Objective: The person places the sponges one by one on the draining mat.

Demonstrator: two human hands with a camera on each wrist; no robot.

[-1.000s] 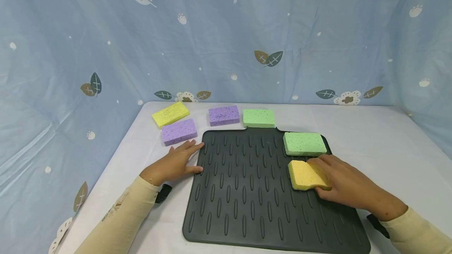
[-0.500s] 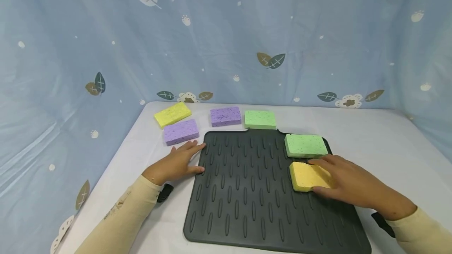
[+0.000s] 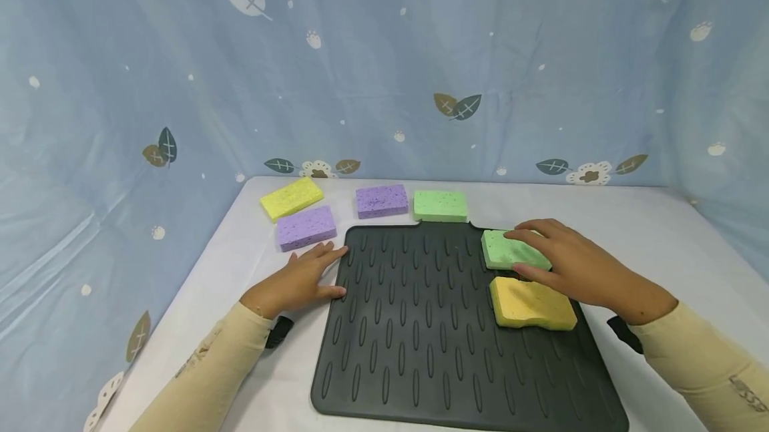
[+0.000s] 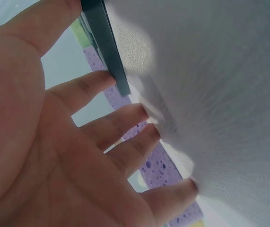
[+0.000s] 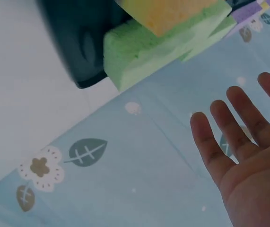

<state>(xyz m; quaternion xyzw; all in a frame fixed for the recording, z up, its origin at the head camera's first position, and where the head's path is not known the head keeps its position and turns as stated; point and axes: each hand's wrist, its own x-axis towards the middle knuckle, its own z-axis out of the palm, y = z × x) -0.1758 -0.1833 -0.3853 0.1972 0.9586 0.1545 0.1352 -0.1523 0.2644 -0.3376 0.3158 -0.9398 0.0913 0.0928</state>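
Observation:
A dark ribbed mat (image 3: 414,325) lies on the white table. My left hand (image 3: 297,278) rests at the mat's left edge with fingers spread, thumb and index fingertip at its rim; the left wrist view shows the mat's edge (image 4: 107,47) by them. Over the mat's right side hovers my right hand (image 3: 565,262), fingers extended and holding nothing. It overlaps the far-right green sponge (image 3: 501,250), partly hiding it. Just nearer lies a yellow sponge (image 3: 531,305). In the right wrist view, the fingers stand apart from the green sponge (image 5: 139,56).
Beyond the mat's back edge lie a green sponge (image 3: 440,206) and a purple sponge (image 3: 382,201). Another purple sponge (image 3: 306,228) and a bright yellow sponge (image 3: 292,198) lie at the back left. A blue patterned curtain (image 3: 372,51) hangs behind the table.
My right hand has let go of the yellow sponge and risen away toward the green one, leaving the yellow sponge lying on the mat. The left hand has stayed in place.

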